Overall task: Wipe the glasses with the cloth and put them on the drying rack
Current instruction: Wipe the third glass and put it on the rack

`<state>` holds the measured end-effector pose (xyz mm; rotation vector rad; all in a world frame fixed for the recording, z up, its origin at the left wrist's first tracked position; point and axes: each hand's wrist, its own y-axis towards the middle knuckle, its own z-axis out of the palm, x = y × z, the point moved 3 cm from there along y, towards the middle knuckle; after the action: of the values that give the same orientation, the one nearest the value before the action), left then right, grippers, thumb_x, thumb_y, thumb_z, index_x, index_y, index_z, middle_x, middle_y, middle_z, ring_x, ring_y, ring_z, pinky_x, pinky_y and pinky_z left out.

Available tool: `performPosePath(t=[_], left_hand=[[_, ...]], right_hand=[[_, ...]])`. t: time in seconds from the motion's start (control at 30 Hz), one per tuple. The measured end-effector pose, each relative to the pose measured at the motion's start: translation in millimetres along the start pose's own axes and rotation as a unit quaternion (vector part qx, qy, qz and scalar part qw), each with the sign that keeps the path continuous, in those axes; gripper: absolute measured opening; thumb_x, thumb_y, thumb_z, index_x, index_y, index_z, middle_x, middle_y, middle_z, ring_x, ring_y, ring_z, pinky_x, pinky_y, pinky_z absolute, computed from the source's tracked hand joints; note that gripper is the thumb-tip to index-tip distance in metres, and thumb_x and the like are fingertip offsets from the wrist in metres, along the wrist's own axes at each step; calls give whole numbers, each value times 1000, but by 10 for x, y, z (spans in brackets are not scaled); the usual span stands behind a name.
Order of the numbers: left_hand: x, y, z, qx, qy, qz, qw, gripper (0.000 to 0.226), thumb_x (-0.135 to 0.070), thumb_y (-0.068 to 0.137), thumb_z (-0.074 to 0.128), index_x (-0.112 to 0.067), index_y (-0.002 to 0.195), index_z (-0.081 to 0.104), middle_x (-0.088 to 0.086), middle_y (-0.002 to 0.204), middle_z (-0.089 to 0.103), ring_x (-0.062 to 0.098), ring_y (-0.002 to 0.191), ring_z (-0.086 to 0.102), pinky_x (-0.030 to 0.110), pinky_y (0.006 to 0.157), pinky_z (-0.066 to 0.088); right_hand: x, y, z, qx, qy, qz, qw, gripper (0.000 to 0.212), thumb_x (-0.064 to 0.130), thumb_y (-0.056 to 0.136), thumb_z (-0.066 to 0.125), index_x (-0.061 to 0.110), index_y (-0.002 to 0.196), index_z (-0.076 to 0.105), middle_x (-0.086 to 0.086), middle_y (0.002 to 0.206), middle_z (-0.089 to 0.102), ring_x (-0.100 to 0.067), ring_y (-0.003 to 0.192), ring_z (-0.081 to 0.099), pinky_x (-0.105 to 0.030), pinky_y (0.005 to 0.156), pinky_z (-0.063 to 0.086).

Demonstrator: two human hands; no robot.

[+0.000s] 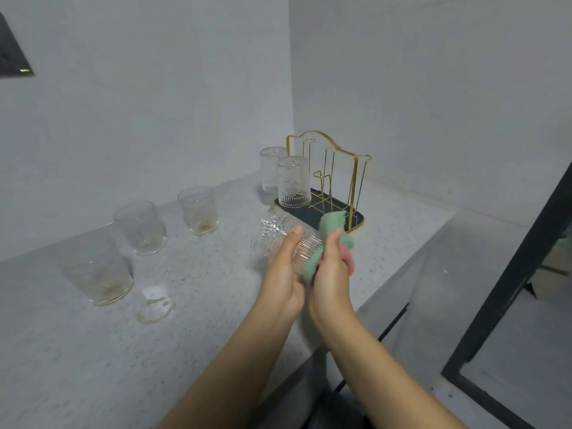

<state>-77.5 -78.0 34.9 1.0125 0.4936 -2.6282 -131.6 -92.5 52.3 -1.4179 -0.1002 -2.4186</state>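
My left hand grips a clear embossed glass, held on its side above the counter. My right hand clutches a green and pink cloth pressed against the glass's base end. The gold wire drying rack on its dark tray stands just beyond my hands. Two glasses hang upside down on its left side, one in front and one behind. Three upright glasses wait in a row on the left: a near one, a middle one and a far one.
The speckled white counter runs into a wall corner behind the rack. A wet ring marks the counter near the closest glass. The counter's edge drops off at the right, with a dark frame beyond it.
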Motion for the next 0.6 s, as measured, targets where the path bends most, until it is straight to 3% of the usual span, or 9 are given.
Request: performPosePath(t=[0.07,0.13,0.17,0.27,0.33,0.4,0.43,0.5,0.6], left_hand=[[6,-16,-29,11,11,-37,999,46,-35,88,58,5,110,65,23,106,71,22,79,75,28,63,60],[-7,9,-91,29,34,-7,999,35,-27,94,54,0,112,65,15,99,75,18,83,74,31,76,60],[-33,27,-135,32,62,25,997,30,-22,91,59,-3,113,65,13,100,75,19,86,73,34,83,59],[-134,47,-263,49,234,94,966,60,-18,66,84,-7,120,62,11,108,74,25,98,72,42,89,57],[-188,19,-303,78,327,83,938,74,-32,57,86,-10,123,60,9,109,74,24,100,72,40,89,56],[-260,-6,-320,105,361,76,923,68,-41,57,81,-15,117,64,5,105,75,19,97,72,35,88,56],[-313,-27,-282,121,372,68,918,63,-42,58,79,-17,115,66,3,104,75,19,96,72,34,89,55],[-398,-21,-249,141,370,23,918,58,-44,57,78,-17,107,68,3,98,75,19,89,71,34,86,55],[-405,-62,-192,187,271,-87,940,76,-46,45,89,-6,107,67,16,91,71,28,76,71,39,75,59]], right_hand=[[26,-106,59,24,-39,-11,999,33,47,95,33,22,89,54,7,89,57,-8,92,57,-29,99,40],[161,-48,65,27,-87,-26,996,50,50,95,26,14,114,55,2,105,55,-13,107,54,-30,105,36],[211,72,36,15,-102,-32,994,52,51,95,24,13,116,53,-1,111,50,-15,115,49,-32,108,32],[302,314,4,-1,-120,-7,993,40,58,92,32,21,91,47,-3,123,50,-19,121,46,-42,110,31],[270,370,-4,15,-130,-20,991,51,60,90,35,14,104,52,-4,109,56,-20,115,52,-46,106,36],[255,361,-19,33,-159,-46,986,58,56,92,35,6,110,58,-1,95,59,-14,108,56,-38,104,40],[266,339,-32,41,-166,-65,983,58,53,94,34,3,101,63,-4,88,62,-10,98,60,-30,97,46],[280,300,-54,43,-162,-104,980,58,43,97,35,-5,75,59,-12,69,61,-8,67,59,-16,68,49],[314,234,-75,39,-94,-116,988,46,31,97,42,15,55,51,4,50,51,-4,46,50,-15,50,42]])
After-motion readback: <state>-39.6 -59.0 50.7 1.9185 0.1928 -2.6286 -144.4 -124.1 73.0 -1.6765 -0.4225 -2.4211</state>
